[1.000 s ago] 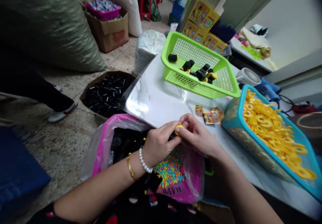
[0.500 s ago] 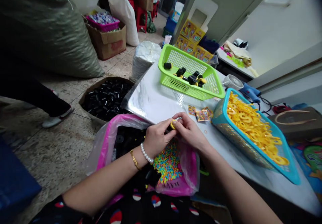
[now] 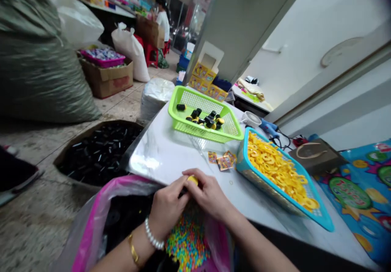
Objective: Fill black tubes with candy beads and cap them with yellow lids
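My left hand [image 3: 169, 207] and my right hand [image 3: 209, 192] meet over the near edge of the white table. Between them is a small piece with a round yellow cap [image 3: 193, 179]. My left fingers are closed round its dark lower part, mostly hidden. The fingers of my right hand press on the yellow cap. Below my hands stands a pink basket [image 3: 100, 207] lined with clear plastic, holding dark pieces and many small coloured beads [image 3: 187, 239]. Similar black pieces with yellow caps [image 3: 210, 121] lie in a green basket [image 3: 180, 131] on the table.
A blue basket [image 3: 244, 164] of yellow ring-shaped parts [image 3: 275, 168] stands on the table's right. Small printed packets [image 3: 224, 162] lie before the green basket. A bin of black cylinders [image 3: 100, 150] and a large sack [image 3: 39, 68] are at left. A person [image 3: 163, 21] sits far back.
My view has tilted up and shifted right, so the table and baskets sit lower and further left in the picture. Both hands keep hold of the yellow-capped piece.
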### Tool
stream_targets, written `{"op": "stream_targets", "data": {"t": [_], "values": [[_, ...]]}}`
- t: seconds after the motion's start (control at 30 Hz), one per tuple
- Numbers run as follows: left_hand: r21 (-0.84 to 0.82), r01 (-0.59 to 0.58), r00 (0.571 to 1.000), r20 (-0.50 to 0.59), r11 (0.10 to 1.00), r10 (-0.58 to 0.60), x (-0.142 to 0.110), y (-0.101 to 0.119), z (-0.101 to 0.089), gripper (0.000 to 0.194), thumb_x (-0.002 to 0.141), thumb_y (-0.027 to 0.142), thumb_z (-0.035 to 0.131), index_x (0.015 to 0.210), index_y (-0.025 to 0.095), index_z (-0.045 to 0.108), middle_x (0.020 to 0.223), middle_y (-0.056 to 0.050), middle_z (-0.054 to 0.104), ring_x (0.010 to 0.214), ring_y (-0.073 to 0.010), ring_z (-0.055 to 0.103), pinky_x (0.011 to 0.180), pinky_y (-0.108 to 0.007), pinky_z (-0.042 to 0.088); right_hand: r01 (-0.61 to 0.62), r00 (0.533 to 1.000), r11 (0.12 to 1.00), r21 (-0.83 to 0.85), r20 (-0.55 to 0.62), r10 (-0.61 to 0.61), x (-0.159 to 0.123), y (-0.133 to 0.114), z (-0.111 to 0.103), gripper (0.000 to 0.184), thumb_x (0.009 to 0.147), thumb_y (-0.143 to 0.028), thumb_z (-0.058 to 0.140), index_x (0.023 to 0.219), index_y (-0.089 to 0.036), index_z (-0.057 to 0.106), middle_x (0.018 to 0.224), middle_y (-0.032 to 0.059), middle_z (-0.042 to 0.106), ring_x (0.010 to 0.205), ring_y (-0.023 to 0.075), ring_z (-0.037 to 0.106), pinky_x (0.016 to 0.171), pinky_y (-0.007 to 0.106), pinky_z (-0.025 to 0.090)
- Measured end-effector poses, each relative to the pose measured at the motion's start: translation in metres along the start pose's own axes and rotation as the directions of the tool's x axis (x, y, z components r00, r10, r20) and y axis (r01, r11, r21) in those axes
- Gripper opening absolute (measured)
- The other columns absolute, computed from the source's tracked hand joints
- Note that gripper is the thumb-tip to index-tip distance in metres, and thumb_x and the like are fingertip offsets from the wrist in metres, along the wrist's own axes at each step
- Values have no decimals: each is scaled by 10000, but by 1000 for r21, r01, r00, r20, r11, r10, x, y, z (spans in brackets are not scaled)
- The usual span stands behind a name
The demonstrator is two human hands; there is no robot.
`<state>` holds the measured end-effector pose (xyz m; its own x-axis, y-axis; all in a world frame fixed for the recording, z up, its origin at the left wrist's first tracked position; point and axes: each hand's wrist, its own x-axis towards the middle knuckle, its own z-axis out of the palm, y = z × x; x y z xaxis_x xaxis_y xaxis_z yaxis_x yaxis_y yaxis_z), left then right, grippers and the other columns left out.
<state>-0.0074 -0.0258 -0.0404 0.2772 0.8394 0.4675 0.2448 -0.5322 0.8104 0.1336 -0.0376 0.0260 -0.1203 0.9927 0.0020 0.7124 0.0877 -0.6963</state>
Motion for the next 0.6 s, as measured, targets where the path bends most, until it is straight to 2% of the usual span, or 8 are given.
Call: {"op": "stream_targets", "data": {"t": [0.07, 0.13, 0.27, 0.37, 0.4, 0.47, 0.53, 0.6], "values": [[27, -24, 1000, -1, 999, 24, 0, -4, -1, 238, 856, 143, 531, 1050, 160, 668, 949, -76, 743, 811, -194, 719, 733, -255, 568, 60, 998, 997, -57, -31, -62, -5, 0, 3, 337, 946, -328, 447, 1224, -245, 617, 1020, 43, 697, 920, 168, 629, 848, 298, 469], [21, -28, 999, 28, 999, 27, 2, -7, -3, 230, 867, 173, 538, 1051, 165, 677, 895, -65, 748, 747, -184, 717, 672, -243, 569, 112, 994, 985, -130, 32, -109, -7, -1, -2, 389, 904, -338, 520, 1280, -266, 591, 999, 46, 702, 885, 176, 639, 808, 294, 482], [-6, -22, 998, 65, 1000, 22, 2, -6, -8, 329, 852, 205, 602, 1178, 182, 641, 962, -63, 752, 719, -158, 705, 667, -236, 577, 189, 980, 914, -360, 135, -149, 6, -12, -37, 352, 811, -281, 615, 1158, -264, 675, 818, 33, 701, 682, 163, 630, 650, 273, 460], [-61, 41, 997, 63, 997, -37, -1, -1, -10, 517, 837, 242, 645, 1335, 168, 527, 1080, -110, 729, 564, -104, 649, 595, -226, 575, 113, 989, 900, -420, -39, -143, 36, -25, -81, 251, 823, -313, 603, 1028, -206, 700, 658, 12, 676, 566, 145, 592, 558, 256, 411], [-104, 84, 994, 78, 991, -76, -2, 1, -11, 540, 838, 250, 646, 1352, 162, 507, 1137, -132, 705, 529, -88, 631, 560, -218, 568, 61, 971, 890, -452, -178, -157, 47, -26, -96, 270, 812, -336, 623, 1023, -181, 690, 661, 17, 680, 566, 148, 594, 556, 261, 406], [-186, 166, 980, 138, 968, -141, -3, 1, -10, 489, 841, 260, 642, 1307, 142, 552, 1098, -135, 719, 481, -76, 617, 504, -208, 553, -37, 885, 867, -496, -420, -202, 64, -21, -120, 380, 810, -379, 640, 1085, -117, 646, 773, 52, 713, 663, 161, 632, 631, 280, 428], [-221, 227, 961, 207, 949, -181, -2, -1, -9, 355, 866, 274, 615, 1193, 139, 641, 826, -71, 758, 452, -79, 602, 458, -191, 523, -15, 886, 881, -472, -415, -207, 64, -13, -130, 486, 908, -433, 482, 1165, -31, 577, 892, 89, 719, 730, 130, 654, 676, 269, 427], [-272, 229, 959, 227, 935, -169, -2, -4, -8, 301, 868, 258, 611, 1142, 146, 668, 750, -40, 743, 451, -71, 595, 438, -175, 503, 52, 910, 904, -424, -353, -217, 41, -7, -121, 511, 943, -444, 404, 1174, -19, 568, 914, 86, 715, 734, 108, 656, 678, 258, 425]]}}
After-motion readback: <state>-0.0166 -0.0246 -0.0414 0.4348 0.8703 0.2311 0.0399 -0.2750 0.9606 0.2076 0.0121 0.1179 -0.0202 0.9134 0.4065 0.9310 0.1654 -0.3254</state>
